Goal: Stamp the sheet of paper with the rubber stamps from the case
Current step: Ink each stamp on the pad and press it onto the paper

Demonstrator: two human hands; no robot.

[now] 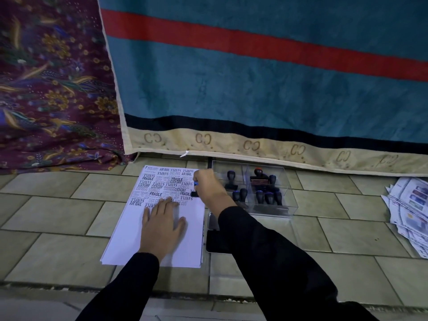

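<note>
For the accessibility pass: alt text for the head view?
A right hand grips a rubber stamp at the right edge of a sheet of paper, its upper half covered in black imprints. The left hand lies flat on the sheet; a clear case of more stamps stands beside it on a tiled floor.

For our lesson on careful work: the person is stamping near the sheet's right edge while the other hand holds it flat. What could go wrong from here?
1. The stamp gripped by the right hand sits at the right edge of the sheet of paper, so part of the print may land off it.
2. The left hand rests with its fingers on printed marks; wet ink could smear.
3. That area is crowded, so prints may overlap.
</note>
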